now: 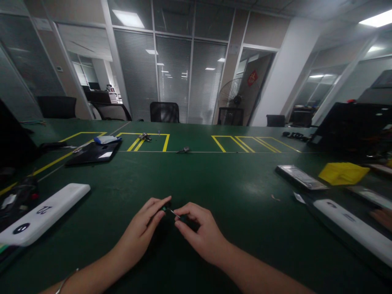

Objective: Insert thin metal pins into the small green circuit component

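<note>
Two bare hands at a dark green table (239, 196), fingertips pinching a small green-and-metal piece (164, 208).

The table, marked with yellow tape outlines, fills the lower view. At left lies a long white case (58, 208), printed with a large "22" and a round dark logo too small to read; at right, a similar white case (352, 224) has blurred dark markings. The left hand (142, 222) and right hand (202, 234) are near each other at front centre. Beyond, at left, a flat black pad (92, 157) carries a white label, illegible. At right sits a silver box (301, 177); on the door behind, a red diamond sign (252, 78) shows a blurred character. Smallest, the piece lies between the hands: left thumb and fingers grip its green end, right thumb and forefinger its thin metal part.
</note>
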The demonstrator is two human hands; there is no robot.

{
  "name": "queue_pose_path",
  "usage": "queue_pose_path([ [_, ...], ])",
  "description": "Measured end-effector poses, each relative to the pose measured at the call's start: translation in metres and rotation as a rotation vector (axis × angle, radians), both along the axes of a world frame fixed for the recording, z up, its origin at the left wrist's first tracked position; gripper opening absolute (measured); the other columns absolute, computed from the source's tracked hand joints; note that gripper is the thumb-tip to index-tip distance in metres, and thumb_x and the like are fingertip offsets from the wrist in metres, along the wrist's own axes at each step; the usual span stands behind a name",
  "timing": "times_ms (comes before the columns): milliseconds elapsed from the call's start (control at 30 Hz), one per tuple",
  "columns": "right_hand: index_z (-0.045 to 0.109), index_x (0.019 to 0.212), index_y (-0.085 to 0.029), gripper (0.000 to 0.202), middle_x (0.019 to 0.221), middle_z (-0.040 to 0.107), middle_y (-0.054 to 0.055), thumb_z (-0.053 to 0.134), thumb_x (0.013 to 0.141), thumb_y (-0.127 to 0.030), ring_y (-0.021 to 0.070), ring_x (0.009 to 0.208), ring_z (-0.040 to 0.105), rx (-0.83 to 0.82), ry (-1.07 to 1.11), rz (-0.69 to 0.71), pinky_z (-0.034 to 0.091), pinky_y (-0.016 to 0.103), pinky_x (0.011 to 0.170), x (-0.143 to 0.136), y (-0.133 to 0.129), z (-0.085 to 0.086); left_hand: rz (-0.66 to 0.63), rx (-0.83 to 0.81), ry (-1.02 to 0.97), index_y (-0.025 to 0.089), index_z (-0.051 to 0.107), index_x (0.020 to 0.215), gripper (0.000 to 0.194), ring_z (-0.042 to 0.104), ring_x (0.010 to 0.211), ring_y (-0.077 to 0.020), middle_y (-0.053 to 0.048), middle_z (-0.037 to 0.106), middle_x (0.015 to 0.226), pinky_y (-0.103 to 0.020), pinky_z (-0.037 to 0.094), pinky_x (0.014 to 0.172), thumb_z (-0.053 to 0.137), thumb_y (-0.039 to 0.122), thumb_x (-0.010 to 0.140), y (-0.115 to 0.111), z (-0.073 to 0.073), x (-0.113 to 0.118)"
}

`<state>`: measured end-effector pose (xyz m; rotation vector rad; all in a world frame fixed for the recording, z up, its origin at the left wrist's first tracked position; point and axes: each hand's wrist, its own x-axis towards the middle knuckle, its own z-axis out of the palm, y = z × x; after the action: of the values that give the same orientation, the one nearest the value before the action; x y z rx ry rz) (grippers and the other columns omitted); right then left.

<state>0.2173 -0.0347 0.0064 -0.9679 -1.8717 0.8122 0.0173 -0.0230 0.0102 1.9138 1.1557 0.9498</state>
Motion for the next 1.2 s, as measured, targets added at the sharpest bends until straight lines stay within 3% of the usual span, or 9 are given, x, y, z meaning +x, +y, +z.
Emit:
queue_pose_path([
  [133, 0.067, 0.098, -0.02, 0.015, 0.086, 0.065, 0.002, 0.06, 0.085, -0.018, 0.0148, 0.075, 0.059, 0.002, -0.016, -0.021, 0.045, 0.027, 0.07, 0.0, 0.001, 0.0, -0.024, 0.033, 0.011, 0.031, 0.062, 0.119, 0.031, 0.057, 0.104, -0.0241, -0.006, 0.062, 0.111, -0.033, 0.043, 0.092, 0.045, 0.025, 0.093, -0.002, 0.002, 0.0],
  [267, 0.067, 0.097, -0.02, 0.014, 0.086, 0.065, 0.002, 0.06, 0.085, -0.019, 0.0155, 0.076, 0.06, -0.024, -0.025, -0.028, 0.045, 0.028, 0.069, -0.001, 0.0, 0.0, 0.053, 0.068, 0.001, 0.03, 0.066, 0.11, 0.026, 0.057, 0.106, -0.0251, -0.005, 0.064, 0.111, -0.034, 0.044, 0.093, 0.049, 0.025, 0.091, -0.001, 0.002, -0.003],
  [433, 0.067, 0.097, -0.021, 0.013, 0.084, 0.065, 0.002, 0.06, 0.085, -0.02, 0.0148, 0.073, 0.059, -0.023, -0.032, -0.028, 0.046, 0.028, 0.066, -0.001, 0.0, -0.001, 0.05, 0.081, 0.007, 0.03, 0.068, 0.108, 0.026, 0.057, 0.108, -0.0262, -0.006, 0.064, 0.111, -0.036, 0.044, 0.095, 0.051, 0.025, 0.09, -0.001, 0.006, -0.003],
  [733, 0.065, 0.103, -0.021, 0.017, 0.088, 0.062, 0.003, 0.059, 0.088, -0.028, 0.0126, 0.067, 0.059, -0.205, 0.065, 0.052, 0.048, 0.024, 0.056, 0.0, 0.001, -0.008, 0.033, 0.103, 0.017, 0.032, 0.07, 0.107, 0.024, 0.061, 0.098, -0.0252, -0.005, 0.066, 0.103, -0.033, 0.048, 0.086, 0.058, 0.025, 0.086, -0.002, 0.007, -0.004],
  [1000, 0.061, 0.101, -0.017, 0.024, 0.065, 0.054, -0.004, 0.063, 0.086, -0.036, 0.0068, 0.048, 0.051, -0.433, 0.217, 0.184, 0.039, 0.017, 0.043, 0.002, 0.004, -0.01, 0.044, 0.016, -0.072, 0.03, 0.074, 0.098, 0.018, 0.064, 0.091, -0.0249, -0.005, 0.07, 0.099, -0.036, 0.051, 0.086, 0.063, 0.027, 0.083, 0.0, 0.004, -0.008],
  [1200, 0.062, 0.099, -0.016, 0.031, 0.082, 0.062, 0.001, 0.067, 0.081, -0.041, 0.0043, 0.047, 0.051, -0.513, 0.296, 0.237, 0.037, 0.015, 0.039, 0.004, 0.007, -0.007, 0.028, -0.003, -0.127, 0.03, 0.075, 0.095, 0.017, 0.065, 0.094, -0.0248, -0.005, 0.072, 0.098, -0.035, 0.051, 0.085, 0.065, 0.025, 0.081, 0.001, 0.007, -0.007],
])
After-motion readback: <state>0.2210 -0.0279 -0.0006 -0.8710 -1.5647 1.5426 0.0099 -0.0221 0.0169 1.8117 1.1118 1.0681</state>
